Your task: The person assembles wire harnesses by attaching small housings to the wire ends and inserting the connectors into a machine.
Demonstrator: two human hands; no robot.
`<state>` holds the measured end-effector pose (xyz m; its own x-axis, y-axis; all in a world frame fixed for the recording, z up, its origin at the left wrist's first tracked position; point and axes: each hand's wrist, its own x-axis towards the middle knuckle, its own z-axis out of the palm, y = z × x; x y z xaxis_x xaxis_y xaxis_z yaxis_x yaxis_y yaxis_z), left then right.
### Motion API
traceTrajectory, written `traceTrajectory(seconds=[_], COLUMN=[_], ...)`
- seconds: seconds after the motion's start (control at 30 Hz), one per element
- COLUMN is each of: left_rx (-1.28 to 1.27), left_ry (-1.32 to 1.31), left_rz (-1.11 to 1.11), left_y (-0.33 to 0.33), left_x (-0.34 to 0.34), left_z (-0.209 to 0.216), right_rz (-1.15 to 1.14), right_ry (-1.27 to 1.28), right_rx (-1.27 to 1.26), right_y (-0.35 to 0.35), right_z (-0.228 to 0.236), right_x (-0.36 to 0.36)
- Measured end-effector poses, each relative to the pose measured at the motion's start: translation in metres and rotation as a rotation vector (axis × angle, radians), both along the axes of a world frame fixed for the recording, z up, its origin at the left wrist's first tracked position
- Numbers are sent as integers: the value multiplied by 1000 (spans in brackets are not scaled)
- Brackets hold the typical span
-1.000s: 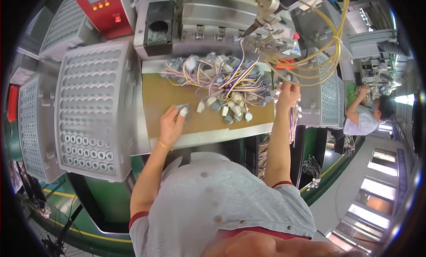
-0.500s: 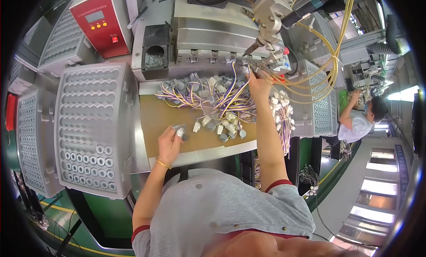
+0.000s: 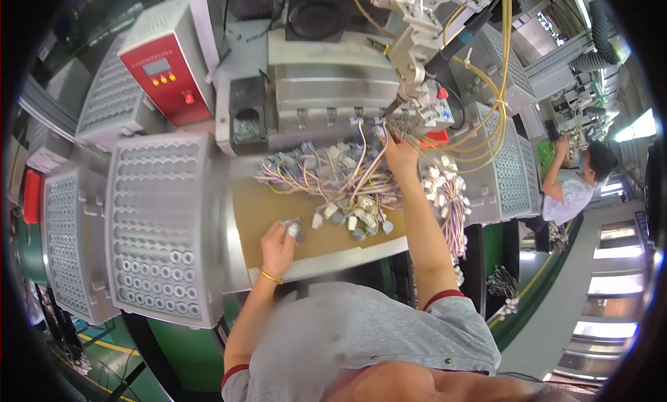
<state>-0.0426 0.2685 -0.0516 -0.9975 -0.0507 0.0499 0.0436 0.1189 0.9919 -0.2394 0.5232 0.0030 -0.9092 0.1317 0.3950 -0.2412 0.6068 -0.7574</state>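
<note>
On the tan work mat [image 3: 260, 211], my left hand [image 3: 276, 250] is closed in a pinch on a small grey round part [image 3: 297, 236]. My right hand [image 3: 401, 157] reaches to the front of the metal fixture [image 3: 333, 89], its fingers closed at a small wired part whose tip is mostly hidden. Just above it, the dark soldering tip [image 3: 393, 109] of the machine head points down. Another wired part [image 3: 359, 124] sits in the neighbouring fixture slot. Between my hands lies a pile of purple, yellow and white wires [image 3: 333, 179] with grey round parts and white plugs.
At the left stands a grey tray [image 3: 156, 225] with rows of round parts. Behind it is a red control box [image 3: 167, 79]; a black bin [image 3: 246, 117] adjoins the fixture. Yellowish tubes [image 3: 501, 89] hang at the right, above more plug bundles [image 3: 446, 193]. A co-worker [image 3: 580, 179] sits farther right.
The whole view has shifted, so the bench appears lower and slightly to the right. My hands keep about the same places, left over the mat and right at the fixture.
</note>
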Motion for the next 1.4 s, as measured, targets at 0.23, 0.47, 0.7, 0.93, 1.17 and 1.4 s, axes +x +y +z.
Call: traceTrajectory(seconds=[0.23, 0.47, 0.7, 0.93, 1.17, 1.4], left_rx=[-31, -42, -48, -110, -42, 109], left_ry=[58, -11, -42, 15, 27, -12], left_rz=[107, 48, 69, 78, 26, 19], left_y=[8, 5, 6, 4, 2, 6], left_x=[4, 9, 11, 4, 2, 6], left_z=[-18, 14, 23, 0, -15, -1], right_rz=[9, 31, -52, -4, -40, -9], right_ry=[7, -100, -310, -136, -254, -41], right_rx=[-38, 129, 81, 32, 47, 82], right_y=[5, -3, -10, -15, -18, 24], right_z=[-8, 22, 26, 41, 42, 40], right_x=[5, 20, 22, 26, 26, 41])
